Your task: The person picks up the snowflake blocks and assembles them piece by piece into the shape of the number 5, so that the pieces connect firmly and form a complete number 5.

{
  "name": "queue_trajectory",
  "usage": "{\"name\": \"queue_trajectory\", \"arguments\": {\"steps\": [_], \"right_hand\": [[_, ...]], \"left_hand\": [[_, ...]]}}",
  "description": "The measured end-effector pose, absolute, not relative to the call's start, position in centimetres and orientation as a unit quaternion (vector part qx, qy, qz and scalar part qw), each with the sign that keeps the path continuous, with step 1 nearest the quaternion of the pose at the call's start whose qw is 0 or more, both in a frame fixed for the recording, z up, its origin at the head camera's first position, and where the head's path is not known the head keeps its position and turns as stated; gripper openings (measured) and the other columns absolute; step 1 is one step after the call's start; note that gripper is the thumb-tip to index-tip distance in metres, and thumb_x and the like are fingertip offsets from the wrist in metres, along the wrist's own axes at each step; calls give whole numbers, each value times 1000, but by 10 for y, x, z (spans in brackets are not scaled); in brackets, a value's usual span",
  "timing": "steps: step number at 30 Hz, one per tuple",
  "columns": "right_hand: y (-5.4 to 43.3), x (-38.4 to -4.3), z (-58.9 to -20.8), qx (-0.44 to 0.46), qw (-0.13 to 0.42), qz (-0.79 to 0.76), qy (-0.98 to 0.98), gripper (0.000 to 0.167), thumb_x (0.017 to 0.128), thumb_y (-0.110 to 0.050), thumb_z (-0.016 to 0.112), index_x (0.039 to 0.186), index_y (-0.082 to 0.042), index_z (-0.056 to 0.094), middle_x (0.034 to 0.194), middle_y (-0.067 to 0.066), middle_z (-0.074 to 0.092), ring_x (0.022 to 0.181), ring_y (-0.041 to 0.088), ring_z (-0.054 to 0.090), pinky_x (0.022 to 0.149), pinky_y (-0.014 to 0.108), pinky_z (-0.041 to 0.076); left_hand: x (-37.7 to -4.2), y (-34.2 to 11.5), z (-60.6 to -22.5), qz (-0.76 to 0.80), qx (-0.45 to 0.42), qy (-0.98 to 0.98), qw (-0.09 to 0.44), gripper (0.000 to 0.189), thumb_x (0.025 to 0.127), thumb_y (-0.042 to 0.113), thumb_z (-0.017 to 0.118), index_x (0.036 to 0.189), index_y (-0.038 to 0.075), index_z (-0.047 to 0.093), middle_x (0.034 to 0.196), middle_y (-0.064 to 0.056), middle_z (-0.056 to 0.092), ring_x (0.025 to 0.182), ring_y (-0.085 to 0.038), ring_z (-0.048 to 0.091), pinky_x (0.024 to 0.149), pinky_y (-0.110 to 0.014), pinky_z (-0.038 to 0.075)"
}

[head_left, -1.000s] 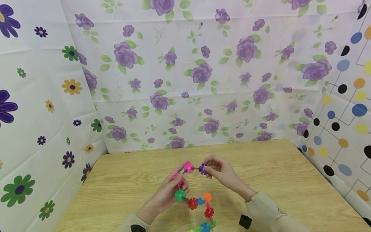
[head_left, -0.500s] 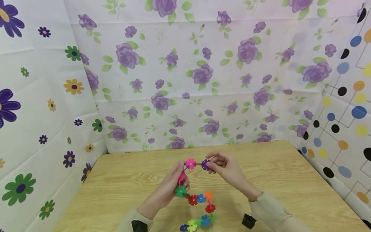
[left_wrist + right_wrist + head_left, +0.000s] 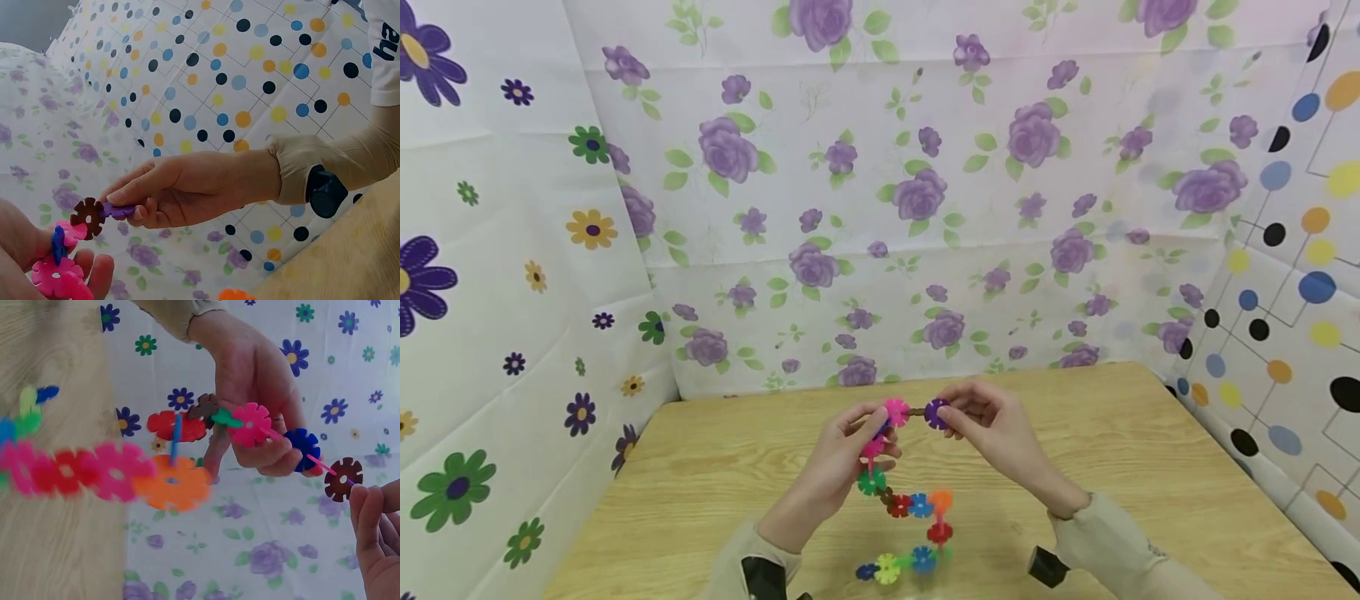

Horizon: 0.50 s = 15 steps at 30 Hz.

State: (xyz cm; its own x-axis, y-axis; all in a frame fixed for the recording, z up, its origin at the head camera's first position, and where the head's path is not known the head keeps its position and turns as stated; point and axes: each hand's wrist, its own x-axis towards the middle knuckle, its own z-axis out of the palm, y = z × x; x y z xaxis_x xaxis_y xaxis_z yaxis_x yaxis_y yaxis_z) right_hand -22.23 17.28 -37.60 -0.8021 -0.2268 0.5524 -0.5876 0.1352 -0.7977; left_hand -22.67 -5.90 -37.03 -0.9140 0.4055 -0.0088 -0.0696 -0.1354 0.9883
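A long chain of notched plastic snowflake discs hangs between and below both hands. My left hand (image 3: 831, 462) grips its upper part near a blue disc (image 3: 303, 450) and a pink disc (image 3: 897, 412). At the chain's upper end, my right hand (image 3: 992, 429) pinches a purple disc (image 3: 119, 211) between thumb and fingers. That purple disc meets a brown disc (image 3: 89, 219), which joins the upper pink one. Below the left hand the chain runs through a green disc (image 3: 872, 482), a red disc (image 3: 899, 506) and an orange disc (image 3: 173, 482) down to a yellow disc (image 3: 887, 569).
The wooden table (image 3: 722, 475) lies beneath the hands. Patterned cloth walls enclose it: purple roses on the back cloth (image 3: 917, 196), daisies at left, coloured dots at right. Black wrist devices, one at the right cuff (image 3: 1047, 567), sit on both sleeves.
Both hands have risen slightly, carrying the chain upward, and its lower end has come into view. The left thumb has shifted up toward the blue and upper pink discs. The right hand keeps the purple disc.
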Motion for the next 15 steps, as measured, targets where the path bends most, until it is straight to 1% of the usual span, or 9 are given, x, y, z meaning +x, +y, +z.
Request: {"name": "queue_trajectory", "arguments": {"steps": [3,5,8,12,15], "right_hand": [[172,-219,-370,293,174,590,-732,13,93,-4,63,105,-5,65,83,11,68,66,11,66,58,29,57],[172,-216,-367,304,186,586,-728,12,92,-2,62,104,-5,65,84,11,69,66,10,67,58,28,56],[171,-212,-361,315,195,582,-724,11,92,0,62,101,-5,65,84,11,69,66,13,66,57,27,56],[170,-207,-355,325,202,575,-723,11,90,3,62,98,-5,66,83,10,69,65,14,65,55,27,55],[169,-206,-353,336,203,568,-724,13,89,5,62,96,-5,66,82,10,68,63,11,64,54,27,54]], "left_hand": [[-226,-56,-366,732,136,658,112,30,97,32,58,113,8,67,89,4,69,85,-12,68,80,-28,55],[-226,-55,-364,720,147,673,84,32,96,31,59,114,6,68,88,5,72,89,-13,67,82,-27,52],[-225,-54,-360,707,167,685,58,33,96,30,60,113,3,69,87,3,74,92,-14,67,86,-29,51],[-223,-54,-356,702,196,683,41,32,96,27,61,113,1,68,87,4,75,88,-12,67,81,-26,52],[-222,-54,-355,701,213,681,22,31,95,23,62,110,-3,69,82,9,73,72,-7,61,68,-20,49]]}}
